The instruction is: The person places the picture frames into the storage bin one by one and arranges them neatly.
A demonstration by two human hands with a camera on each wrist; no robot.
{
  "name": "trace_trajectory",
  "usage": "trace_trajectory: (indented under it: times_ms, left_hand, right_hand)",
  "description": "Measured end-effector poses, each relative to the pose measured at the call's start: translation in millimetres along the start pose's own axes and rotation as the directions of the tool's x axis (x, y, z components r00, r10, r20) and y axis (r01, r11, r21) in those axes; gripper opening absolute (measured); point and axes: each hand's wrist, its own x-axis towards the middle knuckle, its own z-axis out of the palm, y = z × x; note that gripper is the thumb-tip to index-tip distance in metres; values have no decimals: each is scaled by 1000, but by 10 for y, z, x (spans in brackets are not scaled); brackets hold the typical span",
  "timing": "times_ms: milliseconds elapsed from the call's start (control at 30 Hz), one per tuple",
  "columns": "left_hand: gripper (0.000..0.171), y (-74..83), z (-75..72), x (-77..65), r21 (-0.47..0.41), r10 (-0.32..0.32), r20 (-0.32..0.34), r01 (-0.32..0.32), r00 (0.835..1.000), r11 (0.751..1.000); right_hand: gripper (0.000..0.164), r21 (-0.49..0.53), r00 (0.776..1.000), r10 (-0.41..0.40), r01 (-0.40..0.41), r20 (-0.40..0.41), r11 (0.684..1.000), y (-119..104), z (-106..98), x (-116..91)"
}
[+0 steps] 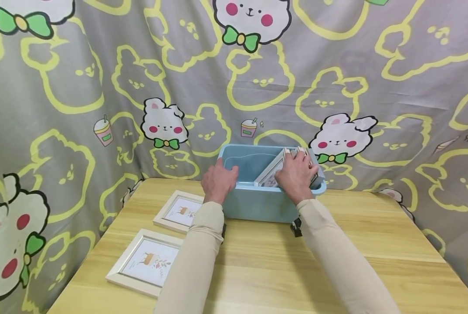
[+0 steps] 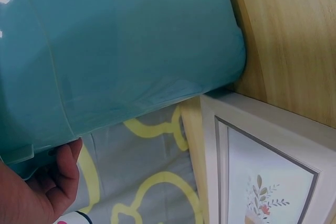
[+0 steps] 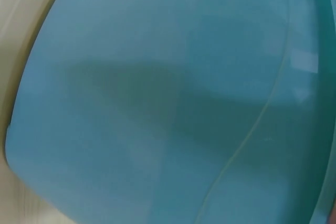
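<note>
A light blue plastic bin (image 1: 261, 205) stands on the table, several picture frames (image 1: 270, 172) leaning inside its right half. My left hand (image 1: 219, 179) holds the bin's left rim. In the left wrist view, that hand's fingers (image 2: 67, 174) curl under the rim, beside the bin wall (image 2: 131, 45). My right hand (image 1: 296, 173) reaches into the bin and grips the upper edges of the leaning frames; how many it holds I cannot tell. The right wrist view is filled mostly by the bin's outer wall (image 3: 131, 98), which hides the frames.
Two pale picture frames with plant prints lie face up left of the bin, a far one (image 1: 167, 222) and a nearer one (image 1: 118, 275). The wooden table (image 1: 265, 270) meets a grey curtain (image 1: 202, 87) with cartoon bears and rabbits behind the bin.
</note>
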Motion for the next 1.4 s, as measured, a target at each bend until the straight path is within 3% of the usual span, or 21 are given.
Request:
trace_trajectory:
  times_ms: [500,767,1100,1400]
  left_hand:
    - [71,-14,0,7,21,-9,7,8,1000,1000]
    - [72,-33,3,9,11,-16,11,16,1000,1000]
    - [71,-35,25,4,6,-8,16,7,1000,1000]
    - [71,12,22,2,16,2,12,-2,1000,1000]
  right_hand:
    - [72,32,998,-6,8,-58,999,361,-119,-209]
    - [91,163,997,68,-63,-23,985,568,-101,-384]
    - [104,239,997,70,-60,-34,969,668,-37,-440]
    - [103,336,997,48,-24,-64,941,740,-49,-454]
